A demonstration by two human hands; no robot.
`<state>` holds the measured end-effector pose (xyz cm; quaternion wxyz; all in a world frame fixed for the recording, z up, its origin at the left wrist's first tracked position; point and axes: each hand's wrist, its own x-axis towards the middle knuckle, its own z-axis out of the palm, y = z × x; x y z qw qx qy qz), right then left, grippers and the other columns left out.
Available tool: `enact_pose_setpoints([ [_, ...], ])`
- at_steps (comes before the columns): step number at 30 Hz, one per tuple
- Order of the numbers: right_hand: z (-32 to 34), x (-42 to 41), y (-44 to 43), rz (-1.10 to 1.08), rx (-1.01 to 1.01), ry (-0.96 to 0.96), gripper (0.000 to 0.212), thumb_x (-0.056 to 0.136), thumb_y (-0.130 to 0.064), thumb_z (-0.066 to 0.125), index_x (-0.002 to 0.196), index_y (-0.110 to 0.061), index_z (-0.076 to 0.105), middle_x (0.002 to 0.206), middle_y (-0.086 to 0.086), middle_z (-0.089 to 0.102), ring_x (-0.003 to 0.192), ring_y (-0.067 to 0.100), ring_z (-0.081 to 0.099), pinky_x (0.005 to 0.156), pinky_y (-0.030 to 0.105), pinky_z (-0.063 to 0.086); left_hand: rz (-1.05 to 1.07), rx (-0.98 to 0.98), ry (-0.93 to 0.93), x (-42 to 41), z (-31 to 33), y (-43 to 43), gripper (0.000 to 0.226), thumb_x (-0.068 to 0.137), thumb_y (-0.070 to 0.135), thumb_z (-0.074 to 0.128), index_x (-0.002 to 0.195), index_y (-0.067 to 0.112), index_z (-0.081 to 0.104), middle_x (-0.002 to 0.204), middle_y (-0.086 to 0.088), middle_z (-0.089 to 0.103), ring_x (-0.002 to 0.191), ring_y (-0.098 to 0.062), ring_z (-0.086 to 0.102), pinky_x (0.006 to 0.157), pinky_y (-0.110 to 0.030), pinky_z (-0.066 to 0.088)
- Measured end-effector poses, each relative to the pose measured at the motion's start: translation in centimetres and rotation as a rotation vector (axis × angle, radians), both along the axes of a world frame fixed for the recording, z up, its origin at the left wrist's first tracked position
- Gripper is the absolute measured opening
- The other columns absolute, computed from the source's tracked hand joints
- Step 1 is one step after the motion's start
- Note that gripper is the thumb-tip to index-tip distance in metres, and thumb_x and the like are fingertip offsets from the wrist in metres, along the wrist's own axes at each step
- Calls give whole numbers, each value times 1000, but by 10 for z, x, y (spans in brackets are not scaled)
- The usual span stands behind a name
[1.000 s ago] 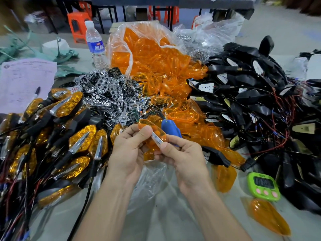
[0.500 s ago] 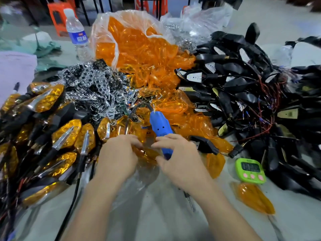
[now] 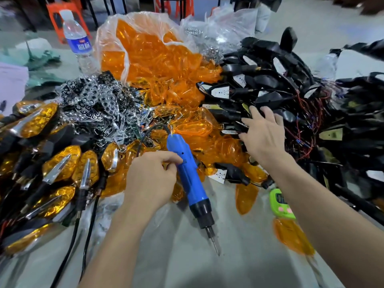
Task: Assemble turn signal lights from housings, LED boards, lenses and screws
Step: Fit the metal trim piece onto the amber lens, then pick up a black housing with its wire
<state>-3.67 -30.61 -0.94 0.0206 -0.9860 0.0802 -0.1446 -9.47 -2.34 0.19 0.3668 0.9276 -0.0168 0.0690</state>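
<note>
The heap of black plastic wired housings lies on your right, so your right hand reaches over it, fingers spread and empty. Your left hand curls beside the blue electric screwdriver, likely to have it ready. Whether it actually grips the tool is unclear.

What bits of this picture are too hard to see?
Head view:
- Timer: numbers partly hidden behind the right forearm.
- Left hand: its back hides whether it grips the screwdriver.
- Bottle: label too blurred to read.
- Paper: cut off by the left edge.
</note>
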Motion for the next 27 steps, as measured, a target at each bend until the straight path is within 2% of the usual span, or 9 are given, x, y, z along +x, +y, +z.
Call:
enact_pose_setpoints([
  [3,5,6,2,-5,129,-54,28,103,-26,61,120,-10,76,142,9,61,143,31,39,118,44,21,-27,-4,-2,3,1,-3,26,92,17,71,90,40,81,98,19,77,56,1,58,55,-14,38],
  [6,37,0,31,128,351,-177,20,101,-26,60,105,-14,76,110,3,72,112,27,60,101,42,43,-18,-76,1,6,4,-3,25,93,16,72,97,40,81,94,19,76,70,8,65,60,-17,50],
  [10,65,-18,101,286,198,-162,15,102,-28,57,100,-19,69,103,-3,68,87,25,66,69,34,42,-101,-848,194,14,15,-6,32,91,33,73,123,34,72,106,3,80,101,-11,76,84,-32,64],
  [12,61,-31,121,310,113,-140,11,102,-23,56,98,-19,65,103,-3,65,86,25,66,64,34,38,-153,-1011,240,18,18,-6,41,91,46,66,130,34,68,116,1,78,108,-19,76,87,-36,63],
  [16,39,-62,147,411,183,-401,10,88,-4,64,92,-9,73,97,5,72,75,26,67,67,31,39,-132,-905,195,18,18,-9,29,89,43,63,113,36,78,111,2,79,109,-18,74,94,-41,60],
  [19,28,-66,168,526,299,-546,19,85,-5,77,103,-5,79,114,9,77,96,22,72,86,37,54,-5,-1026,135,17,22,-8,23,91,22,61,94,27,83,98,-2,81,97,-15,76,79,-30,60],
  [23,53,-62,171,475,735,-303,59,81,-40,80,136,-23,68,138,-12,63,127,3,45,111,7,26,74,-1098,59,25,36,29,26,93,9,54,92,23,76,84,-7,78,78,-21,75,59,-31,59],
  [25,64,-58,168,421,836,-88,69,83,-55,72,148,-42,52,126,-28,59,119,-2,51,102,8,36,-3,-1044,83,29,44,52,22,87,18,55,83,30,74,90,-16,78,79,-29,76,57,-35,59],
  [27,74,-53,168,415,871,132,62,84,-58,68,143,-50,51,100,-21,73,91,3,67,81,23,53,-120,-1040,147,29,53,65,22,88,22,55,80,31,74,95,-22,78,76,-31,76,52,-33,57],
])
